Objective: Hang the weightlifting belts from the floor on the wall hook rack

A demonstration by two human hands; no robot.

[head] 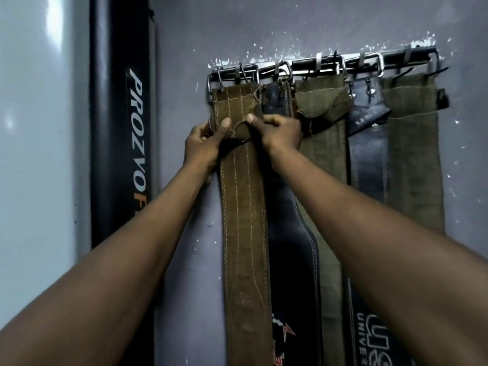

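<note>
Belts hung in a row from the rack (324,65) on the wall, and you stood right in front of it. Your left hand (203,143) and your right hand (280,130) both held the brown belt (243,207), just below the rack's left end. Your left fingers were wrapped around the belt's edge, with the thumb pressed flat on its front. Your right fingers were curled shut, pinching the torn flap near the top of that belt. I think you held it like this to set it straight, so it would hang flat and stay on its hook. To its right, farther along the rack, hung a black belt (290,247), a green belt (324,154), another dark belt (369,159) and one more green belt (414,167). No belt on the floor could be seen.
</note>
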